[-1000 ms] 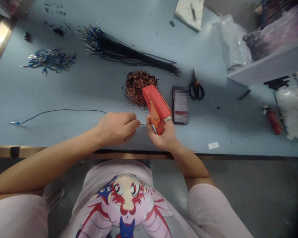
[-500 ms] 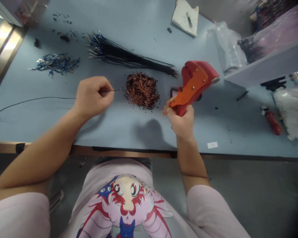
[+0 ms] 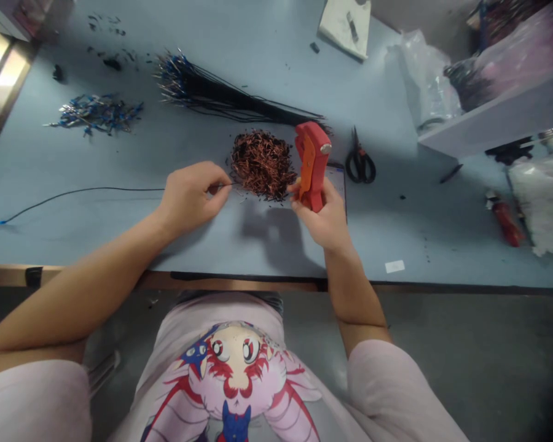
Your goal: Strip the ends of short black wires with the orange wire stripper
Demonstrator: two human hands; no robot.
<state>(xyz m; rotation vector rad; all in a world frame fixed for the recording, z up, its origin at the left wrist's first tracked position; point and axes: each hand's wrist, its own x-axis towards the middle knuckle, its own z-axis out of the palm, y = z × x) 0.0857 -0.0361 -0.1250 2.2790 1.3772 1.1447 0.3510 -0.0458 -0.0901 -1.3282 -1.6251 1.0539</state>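
While the left hand (image 3: 191, 197) pinches the wire (image 3: 110, 188), seemingly to leave its right tip (image 3: 235, 183) free, the right hand (image 3: 327, 220) clasps the tool (image 3: 314, 164). Scraps (image 3: 262, 164) lie between them.

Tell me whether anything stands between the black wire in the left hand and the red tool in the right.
The pile of copper-coloured bits lies partly between the black wire, pinched in the left hand, and the red tool in the right hand. The tool seems raised above the table; nothing else visible stands between.
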